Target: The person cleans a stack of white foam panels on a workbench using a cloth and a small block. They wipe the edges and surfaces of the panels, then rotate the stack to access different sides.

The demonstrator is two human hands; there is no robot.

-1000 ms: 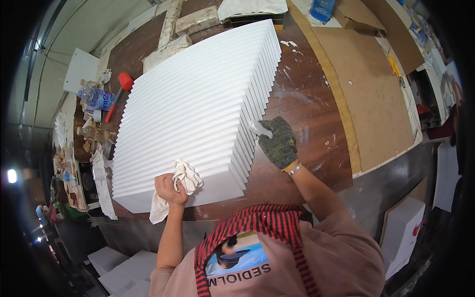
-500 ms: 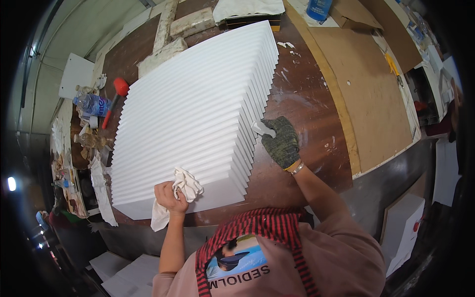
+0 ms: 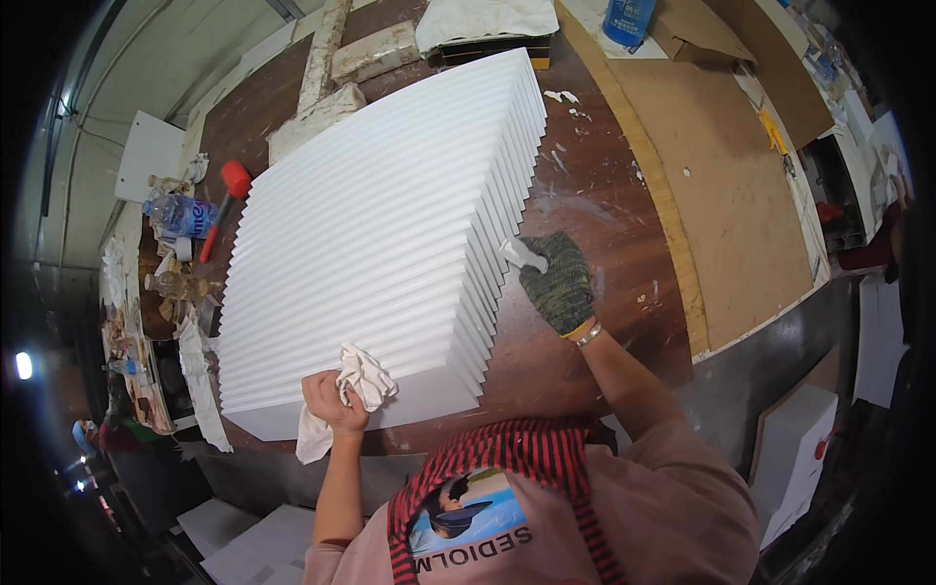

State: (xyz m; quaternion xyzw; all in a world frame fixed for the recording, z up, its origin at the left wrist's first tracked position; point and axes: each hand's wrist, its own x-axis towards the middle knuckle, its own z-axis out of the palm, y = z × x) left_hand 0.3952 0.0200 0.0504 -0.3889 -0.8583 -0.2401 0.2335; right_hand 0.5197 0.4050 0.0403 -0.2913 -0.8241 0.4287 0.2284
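A large white ribbed panel (image 3: 361, 234), its right side stepped like a stack of offset sheets, lies across the brown table (image 3: 624, 283). My bare left hand (image 3: 331, 402) is closed around a crumpled white cloth (image 3: 365, 378) at the panel's near edge; one end of the cloth hangs below the fingers. On my right hand (image 3: 558, 283) is a dark green knitted glove. Its fingers are closed on a small pale grey piece (image 3: 525, 255), whose tip is at the panel's stepped right side. The piece's kind is unclear, since the glove hides part of it.
A red-headed mallet (image 3: 235, 180) and a clear plastic bottle (image 3: 183, 215) are left of the panel. Behind it lie whitish, stained blocks (image 3: 378, 53) and a cloth-topped box (image 3: 487, 23). A blue bottle (image 3: 624, 19) stands at the far right, beside a brown board (image 3: 712, 175).
The panel's far end appears slightly lower in the picture. My gloved right hand, with the pale piece, appears slightly farther right. My left hand still holds the cloth at the near edge.
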